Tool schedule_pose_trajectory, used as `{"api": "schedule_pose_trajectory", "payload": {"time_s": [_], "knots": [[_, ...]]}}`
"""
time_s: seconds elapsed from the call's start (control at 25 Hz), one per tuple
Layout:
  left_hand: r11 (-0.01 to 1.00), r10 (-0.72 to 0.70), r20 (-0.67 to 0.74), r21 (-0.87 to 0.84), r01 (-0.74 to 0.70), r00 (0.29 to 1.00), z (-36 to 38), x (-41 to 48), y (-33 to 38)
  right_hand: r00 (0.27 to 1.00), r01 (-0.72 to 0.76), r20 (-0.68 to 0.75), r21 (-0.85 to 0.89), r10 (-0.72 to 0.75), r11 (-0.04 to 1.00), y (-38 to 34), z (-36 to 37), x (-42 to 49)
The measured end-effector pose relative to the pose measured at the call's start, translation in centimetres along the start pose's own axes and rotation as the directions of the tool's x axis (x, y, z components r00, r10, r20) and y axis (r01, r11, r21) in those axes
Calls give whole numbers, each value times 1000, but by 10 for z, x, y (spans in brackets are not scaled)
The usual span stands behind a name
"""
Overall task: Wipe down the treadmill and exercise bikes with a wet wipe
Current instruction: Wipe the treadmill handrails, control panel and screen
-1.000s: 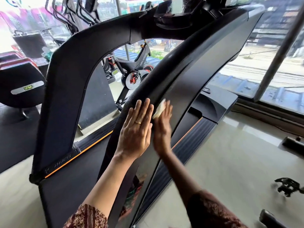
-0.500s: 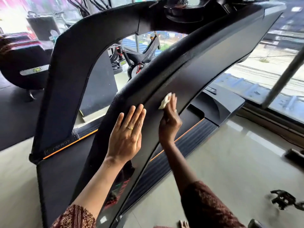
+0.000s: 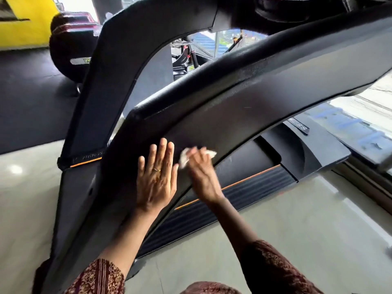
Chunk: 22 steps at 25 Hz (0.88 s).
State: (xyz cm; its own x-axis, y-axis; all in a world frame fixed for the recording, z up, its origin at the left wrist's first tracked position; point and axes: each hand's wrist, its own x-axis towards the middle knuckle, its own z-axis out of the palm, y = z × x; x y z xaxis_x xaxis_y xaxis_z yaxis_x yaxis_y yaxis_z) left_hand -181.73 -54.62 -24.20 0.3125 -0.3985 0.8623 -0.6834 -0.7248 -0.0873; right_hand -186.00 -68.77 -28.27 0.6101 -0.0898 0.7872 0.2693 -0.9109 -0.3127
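A big black treadmill fills the head view, its near side upright (image 3: 244,107) curving up to the right. My left hand (image 3: 157,179) lies flat on this upright, fingers spread, a ring on one finger. Just to its right, my right hand (image 3: 202,177) presses a crumpled white wet wipe (image 3: 186,157) against the same panel near its lower edge. The far upright (image 3: 118,66) rises on the left. An orange-trimmed side rail (image 3: 244,187) and the belt deck show below the arch. An exercise bike (image 3: 188,58) is partly visible through the gap between the uprights.
Pale glossy floor (image 3: 307,230) spreads to the right and front. A dark mat (image 3: 31,102) with a black padded machine (image 3: 67,54) lies at the left, before a yellow wall (image 3: 25,22). Windows run along the right.
The view has swung left and closer to the upright. Both hands have shifted along the panel, and the right hand has wiped with the wet wipe toward the panel's lower edge.
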Motion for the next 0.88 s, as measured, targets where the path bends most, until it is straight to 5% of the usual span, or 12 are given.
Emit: {"api": "schedule_pose_trajectory", "payload": {"time_s": [0.12,0.16,0.28,0.32,0.44,0.52,0.56,0.64,0.68,0.76,0.8,0.88], "knots": [[996,-34,-30,75,36,999,9,-2,6,928,361,160,-154,-337,920,33,-14,-18],[995,-50,-25,86,52,998,11,-2,9,943,325,133,-189,-303,927,48,-23,-14],[989,-128,-2,78,128,992,14,1,21,991,-99,-108,-197,78,975,70,-40,-2],[986,-150,3,74,150,989,17,2,26,994,-85,-88,-183,70,979,70,-35,-7],[977,-197,21,81,195,980,22,2,36,901,393,238,-97,-362,914,65,-20,-37],[973,-208,31,106,204,978,22,1,38,879,445,246,-119,-408,888,85,-36,-27],[974,-198,34,117,193,980,20,3,39,926,371,145,-174,-348,912,95,-45,-16],[981,-162,27,111,158,986,19,11,40,977,-49,-214,-141,18,989,107,-72,22],[984,-148,17,100,146,989,20,17,42,878,-287,-389,34,277,957,108,-86,43],[984,-158,-17,84,158,987,25,26,47,678,-459,-489,301,549,836,94,-92,69],[981,-172,-32,81,174,985,27,29,49,711,-441,-473,277,521,854,81,-83,69],[979,-183,-39,88,185,982,30,29,50,941,-152,-303,12,148,988,56,-53,40]]}}
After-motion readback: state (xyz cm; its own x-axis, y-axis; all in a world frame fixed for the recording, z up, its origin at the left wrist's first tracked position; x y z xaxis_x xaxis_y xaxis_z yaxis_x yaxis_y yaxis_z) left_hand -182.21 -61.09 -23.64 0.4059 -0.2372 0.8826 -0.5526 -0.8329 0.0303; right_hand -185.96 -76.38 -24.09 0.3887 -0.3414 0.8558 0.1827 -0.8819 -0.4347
